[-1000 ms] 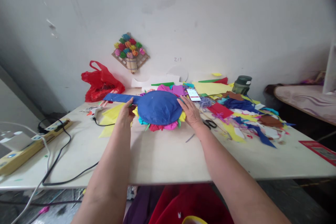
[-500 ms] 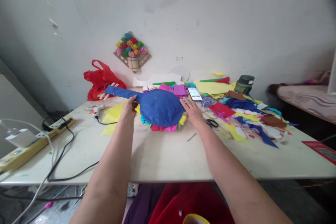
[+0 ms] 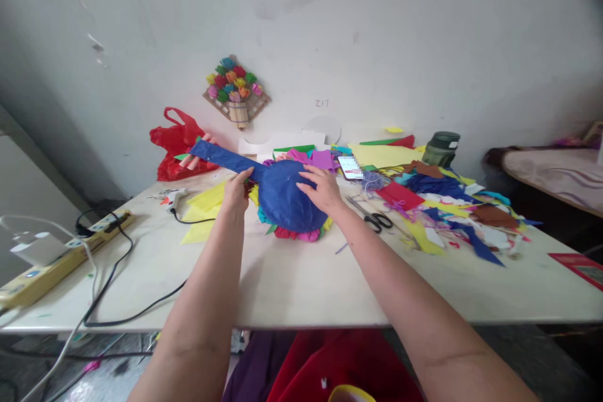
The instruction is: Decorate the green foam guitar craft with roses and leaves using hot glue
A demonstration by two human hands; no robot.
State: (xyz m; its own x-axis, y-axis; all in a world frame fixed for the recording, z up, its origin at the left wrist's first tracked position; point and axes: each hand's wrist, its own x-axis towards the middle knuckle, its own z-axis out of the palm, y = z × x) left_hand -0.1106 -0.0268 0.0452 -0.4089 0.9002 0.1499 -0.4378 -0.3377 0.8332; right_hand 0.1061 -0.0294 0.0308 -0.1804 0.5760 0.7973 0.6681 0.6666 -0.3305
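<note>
A round, blue paper-covered craft piece [image 3: 284, 201] with a flat blue strip handle [image 3: 221, 157] is above the table's middle, its handle pointing up and left. Colourful crumpled paper pieces [image 3: 289, 234] stick out below its edge. My left hand [image 3: 238, 188] is closed around the handle's base, beside the disc, thumb on top. Over the disc's right side lies my right hand [image 3: 323, 188], fingers apart and resting on the blue surface. Black-handled scissors [image 3: 377, 222] lie on the table right of the piece.
At left are a glue gun [image 3: 173, 198], yellow sheets [image 3: 202, 213] and a power strip [image 3: 61, 260] with cables. A red bag [image 3: 176, 144] stands behind. To the right lie a phone [image 3: 349, 167], coloured paper scraps [image 3: 438, 191] and a dark bottle [image 3: 440, 149].
My right hand has moved from the disc's right edge onto its top. The piece has turned slightly and shifted right, and the handle's far end has risen.
</note>
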